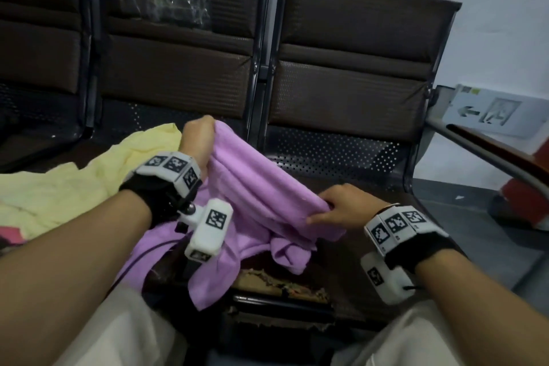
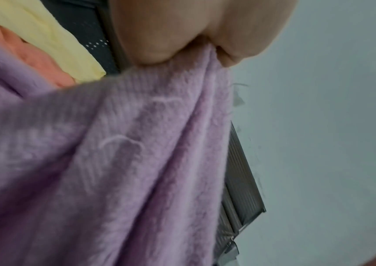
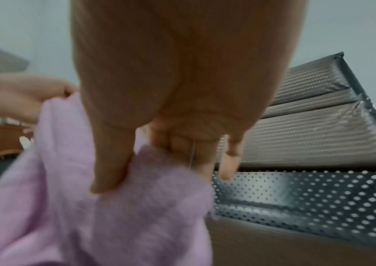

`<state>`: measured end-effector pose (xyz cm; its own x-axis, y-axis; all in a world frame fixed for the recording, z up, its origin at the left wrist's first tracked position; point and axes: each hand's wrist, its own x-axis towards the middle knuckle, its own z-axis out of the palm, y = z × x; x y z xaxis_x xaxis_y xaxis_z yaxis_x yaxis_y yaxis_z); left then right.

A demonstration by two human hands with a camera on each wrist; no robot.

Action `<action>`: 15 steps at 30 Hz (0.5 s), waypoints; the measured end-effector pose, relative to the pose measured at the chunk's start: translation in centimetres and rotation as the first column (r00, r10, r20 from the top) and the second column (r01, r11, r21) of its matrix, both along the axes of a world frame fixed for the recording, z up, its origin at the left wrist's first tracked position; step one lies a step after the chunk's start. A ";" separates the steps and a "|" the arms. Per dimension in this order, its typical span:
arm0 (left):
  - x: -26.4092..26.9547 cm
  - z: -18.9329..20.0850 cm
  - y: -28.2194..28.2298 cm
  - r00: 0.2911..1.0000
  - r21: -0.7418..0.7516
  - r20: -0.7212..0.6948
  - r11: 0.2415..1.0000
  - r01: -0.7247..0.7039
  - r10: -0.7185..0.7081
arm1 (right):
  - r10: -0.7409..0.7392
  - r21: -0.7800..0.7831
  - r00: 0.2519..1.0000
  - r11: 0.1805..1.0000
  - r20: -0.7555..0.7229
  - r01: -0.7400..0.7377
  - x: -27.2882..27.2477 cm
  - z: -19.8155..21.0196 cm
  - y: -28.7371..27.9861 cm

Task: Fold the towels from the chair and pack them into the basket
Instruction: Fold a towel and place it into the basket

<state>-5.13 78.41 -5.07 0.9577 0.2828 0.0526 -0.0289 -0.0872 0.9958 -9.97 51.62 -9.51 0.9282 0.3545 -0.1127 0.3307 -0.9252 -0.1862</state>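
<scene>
Purple towel (image 1: 243, 187) held up over the chair seat (image 1: 341, 154), stretched between both hands; left hand (image 1: 197, 140) raised, fingers curled tight round one bunched end; right hand (image 1: 341, 205) lower and nearer the body, thumb and fingers pinching the other bunched end, little finger sticking out free in the right wrist view; middle of the cloth sags in loose pleats, rest trails down onto the seat front and toward the lap.

Handling, as a judgement: fluffy terry, light, fully limp, no stiffness to hold a shape; not slippery, pile gives good grip; nothing fragile. Both holds are on gathered bunches, not clean corners, so a flat fold looks hard from here; better to work along the edge to two adjacent corners, pinch there, shake out flat.

Yellow towel (image 1: 59, 187) lies crumpled on the next seat to the left, just beside the left hand; an orange-pink cloth (image 2: 34, 59) shows next to it in the left wrist view.

Basket not in view; cannot tell where it is.
</scene>
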 end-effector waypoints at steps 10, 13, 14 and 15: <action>0.1 -1.1 0.8 0.983 0.053 -0.176 0.996 0.067 -0.057 | -0.334 -0.324 0.939 0.900 -0.083 0.292 -0.8 -1.8 -3.6; 0.5 -1.5 0.5 0.982 0.099 -0.173 0.990 0.099 -0.081 | -0.338 -0.279 0.939 0.909 -0.056 0.310 -0.6 -1.9 -3.7; 0.7 -1.6 0.6 0.980 0.162 -0.172 0.979 0.127 -0.099 | -0.343 -0.241 0.938 0.916 -0.052 0.322 -0.5 -1.9 -3.8; 1.1 -1.7 0.5 0.977 0.226 -0.173 0.960 0.164 -0.126 | -0.349 -0.198 0.936 0.921 -0.036 0.336 -0.3 -1.9 -3.9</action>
<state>-4.02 78.95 -6.77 0.9891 0.1382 -0.0518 0.0951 -0.3283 0.9398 -10.27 47.68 -11.46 0.9767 -0.0171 -0.2138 -0.0200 -0.9997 -0.0113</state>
